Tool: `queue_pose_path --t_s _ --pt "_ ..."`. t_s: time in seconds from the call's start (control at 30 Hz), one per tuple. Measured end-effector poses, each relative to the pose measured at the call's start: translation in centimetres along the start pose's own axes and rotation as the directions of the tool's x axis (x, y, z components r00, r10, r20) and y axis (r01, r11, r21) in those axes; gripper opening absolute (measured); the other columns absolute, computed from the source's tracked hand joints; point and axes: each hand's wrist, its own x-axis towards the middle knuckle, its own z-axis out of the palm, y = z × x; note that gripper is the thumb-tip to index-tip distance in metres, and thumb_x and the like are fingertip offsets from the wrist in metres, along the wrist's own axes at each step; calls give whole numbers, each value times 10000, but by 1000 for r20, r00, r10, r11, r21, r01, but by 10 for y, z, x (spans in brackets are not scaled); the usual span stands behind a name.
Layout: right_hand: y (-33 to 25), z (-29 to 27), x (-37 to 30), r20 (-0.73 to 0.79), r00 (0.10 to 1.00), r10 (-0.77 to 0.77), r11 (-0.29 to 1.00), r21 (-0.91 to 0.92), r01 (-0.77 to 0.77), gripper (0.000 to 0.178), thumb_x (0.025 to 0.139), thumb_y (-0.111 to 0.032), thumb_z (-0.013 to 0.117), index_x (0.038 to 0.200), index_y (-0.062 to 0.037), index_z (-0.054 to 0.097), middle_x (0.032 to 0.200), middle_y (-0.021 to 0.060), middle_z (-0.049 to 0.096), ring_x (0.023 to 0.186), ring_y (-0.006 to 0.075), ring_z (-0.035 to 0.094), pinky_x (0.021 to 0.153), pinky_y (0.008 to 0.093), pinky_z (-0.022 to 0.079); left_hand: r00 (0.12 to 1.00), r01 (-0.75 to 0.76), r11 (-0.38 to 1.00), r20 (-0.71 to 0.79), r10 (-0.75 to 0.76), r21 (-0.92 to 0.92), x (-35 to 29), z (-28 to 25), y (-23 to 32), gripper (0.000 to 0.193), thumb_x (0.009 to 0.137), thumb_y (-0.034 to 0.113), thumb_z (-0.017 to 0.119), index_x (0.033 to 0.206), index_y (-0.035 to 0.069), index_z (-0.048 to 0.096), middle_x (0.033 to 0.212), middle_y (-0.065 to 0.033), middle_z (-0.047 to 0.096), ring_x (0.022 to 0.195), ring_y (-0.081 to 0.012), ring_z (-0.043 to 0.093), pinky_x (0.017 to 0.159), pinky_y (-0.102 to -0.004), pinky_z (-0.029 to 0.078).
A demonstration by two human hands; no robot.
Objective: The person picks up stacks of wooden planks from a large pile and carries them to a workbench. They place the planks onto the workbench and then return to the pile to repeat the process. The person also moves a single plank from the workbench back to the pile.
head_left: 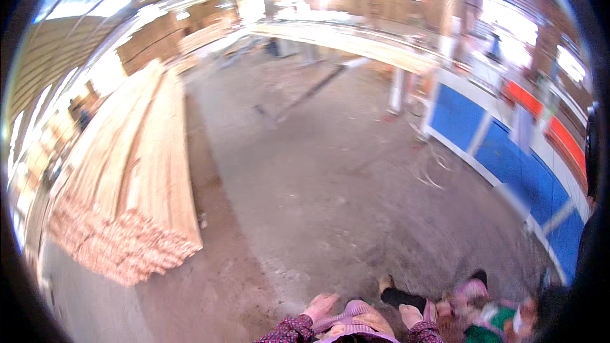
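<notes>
A pink striped garment (359, 313) lies over the front of a person's body, between two bare hands, on the floor of a bright, timber-walled workshop. The left hand (321, 305), below a dark patterned sleeve (289, 329), is just beside the garment with its fingers pointing forward; the right hand (411, 315) is on the garment's other side, near a dark-clad leg (405, 298) that ends in a tan shoe (386, 283). Motion blurs both hands, and from here one cannot tell whether either is clenched, loose or grasping the cloth.

Close on the right is a blurred figure in pink and green clothing (505, 316). Ahead spreads a grey concrete floor (305, 178), with pale, looping strands (433, 174) lying near a long cabinet with blue panels (459, 112), edged in white and bearing an orange-red strip (565, 144) along its upper part.

To the left, a large stack of long, pale boards (136, 152) runs away into the room, its cut ends facing the near side. Farther back, a long workbench (356, 47) crosses the room beneath glaring windows.
</notes>
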Motion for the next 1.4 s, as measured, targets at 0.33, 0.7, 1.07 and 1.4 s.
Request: queue_pose_path --t_s 0.33,0.7,1.07,1.4 --pt "-76 20 254 340 893 -296 898 -220 381 390 999 -266 426 1267 -47 608 1088 261 690 1013 444 667 841 511 548 676 726 684 -260 -689 74 -99 -20 -176 344 891 269 631 1154 49 613 880 -252 668 913 -416 680 725 -510 548" --pt "-293 -50 441 588 731 -346 811 -204 548 516 948 -338 569 1359 -26 550 1170 269 668 1102 443 629 920 519 509 531 605 753 -574 -623 -258 55 -45 -198 323 947 288 543 1091 26 664 989 -157 682 796 -325 677 667 -461 537" --pt "-494 2 573 378 652 -657 645 -165 746 382 1015 -287 463 1098 1 700 1040 293 681 1052 460 619 920 549 475 454 824 535 -346 -821 -187 73 -254 -257 331 883 265 630 1135 49 637 958 -252 694 973 -405 695 788 -496 563" --pt "-686 14 637 530 678 -509 728 -156 668 374 1019 -276 426 1152 -25 669 1072 274 683 1054 446 635 910 530 500 383 451 522 -371 -846 -724 202 -577 -292 495 941 454 466 1027 27 703 995 -184 719 1028 -362 672 891 -472 497"
